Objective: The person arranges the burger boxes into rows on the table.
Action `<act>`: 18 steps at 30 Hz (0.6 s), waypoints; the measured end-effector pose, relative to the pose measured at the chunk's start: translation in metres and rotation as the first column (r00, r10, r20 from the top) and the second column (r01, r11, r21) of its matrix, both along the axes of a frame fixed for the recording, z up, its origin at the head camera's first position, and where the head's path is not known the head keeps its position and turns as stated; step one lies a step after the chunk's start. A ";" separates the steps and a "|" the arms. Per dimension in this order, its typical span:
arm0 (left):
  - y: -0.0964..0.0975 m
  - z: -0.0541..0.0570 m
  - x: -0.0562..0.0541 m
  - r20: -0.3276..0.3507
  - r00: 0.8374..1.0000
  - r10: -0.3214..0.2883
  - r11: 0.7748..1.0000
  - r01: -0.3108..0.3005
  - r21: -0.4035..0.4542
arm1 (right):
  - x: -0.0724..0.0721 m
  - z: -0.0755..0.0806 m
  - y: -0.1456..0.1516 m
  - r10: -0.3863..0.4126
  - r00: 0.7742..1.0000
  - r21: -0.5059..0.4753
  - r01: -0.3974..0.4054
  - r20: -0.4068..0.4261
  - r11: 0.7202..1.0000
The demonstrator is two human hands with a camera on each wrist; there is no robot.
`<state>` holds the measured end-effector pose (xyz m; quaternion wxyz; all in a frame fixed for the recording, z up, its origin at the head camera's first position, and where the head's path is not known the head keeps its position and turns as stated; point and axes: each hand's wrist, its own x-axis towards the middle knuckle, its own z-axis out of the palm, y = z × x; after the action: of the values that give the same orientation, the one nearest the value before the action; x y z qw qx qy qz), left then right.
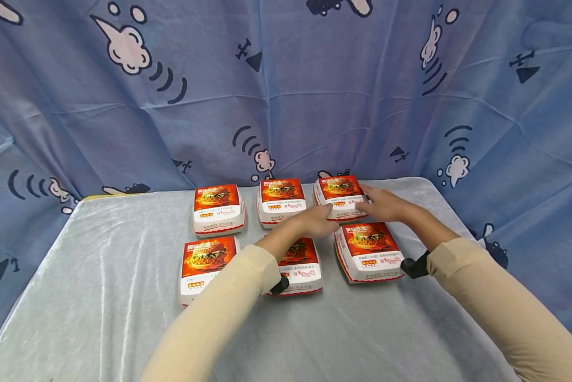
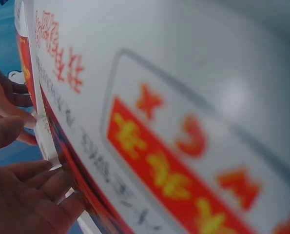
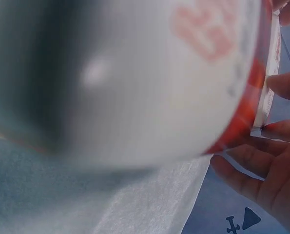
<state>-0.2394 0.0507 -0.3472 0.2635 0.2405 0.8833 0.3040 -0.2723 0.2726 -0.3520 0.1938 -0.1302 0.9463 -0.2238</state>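
A white-and-red burger box (image 1: 339, 187) in the back right position has both hands at it. My left hand (image 1: 318, 220) is at its front left, with loosely extended fingers (image 2: 57, 187) near the box's corner in the left wrist view. At its right side, my right hand (image 1: 383, 204) grips the box between thumb and fingers. The right wrist view shows the right thumb (image 3: 285, 86) against the box edge. The front right burger box (image 1: 369, 252) sits just below the hands. Under the left forearm, the front middle burger box (image 1: 297, 265) is partly covered.
More matching burger boxes stand to the left: back middle (image 1: 282, 201), back left (image 1: 218, 209) and front left (image 1: 204, 268), the last partly behind the left sleeve. All rest on a grey cloth-covered table (image 1: 90, 286). A blue patterned curtain (image 1: 314, 69) hangs behind.
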 end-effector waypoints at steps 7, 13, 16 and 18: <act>0.001 -0.001 0.001 -0.004 1.000 -0.014 0.999 0.014 -0.033 | 0.002 0.000 -0.001 -0.010 1.000 0.004 0.010 -0.008 1.000; -0.002 -0.001 0.000 0.000 1.000 -0.017 1.000 0.017 0.011 | 0.004 0.005 0.000 -0.030 1.000 0.026 0.030 0.006 0.999; -0.007 0.000 -0.003 -0.021 1.000 -0.010 0.999 0.011 0.053 | 0.006 0.010 0.002 -0.051 0.999 0.050 0.051 0.005 0.997; -0.013 0.003 -0.005 -0.035 0.999 -0.002 0.997 0.005 0.078 | 0.007 0.015 0.005 -0.053 0.999 0.057 0.053 -0.004 0.997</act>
<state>-0.2444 0.0377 -0.3440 0.2388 0.2573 0.8749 0.3336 -0.2649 0.2776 -0.3368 0.1904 -0.0998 0.9556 -0.2015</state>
